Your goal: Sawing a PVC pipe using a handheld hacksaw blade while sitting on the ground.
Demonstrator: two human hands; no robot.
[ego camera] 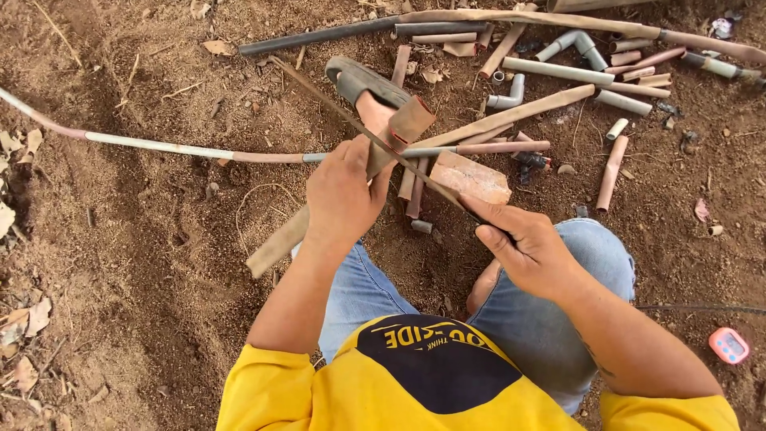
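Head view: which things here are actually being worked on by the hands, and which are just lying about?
In hand:
- left hand gripping the flattened tan hose
- right hand holding the thin blade laid across that hose
- foot in a grey sandal, beside the hose

Lying about:
- brick piece
- grey pipe elbows
- short pipe offcuts
- long pipe
- pink gadget

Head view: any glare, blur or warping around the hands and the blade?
Head view: soft, even daylight, no glare; left hand, right hand and thin blade look sharp; the long pipe bows near the left edge, wide-lens warping.
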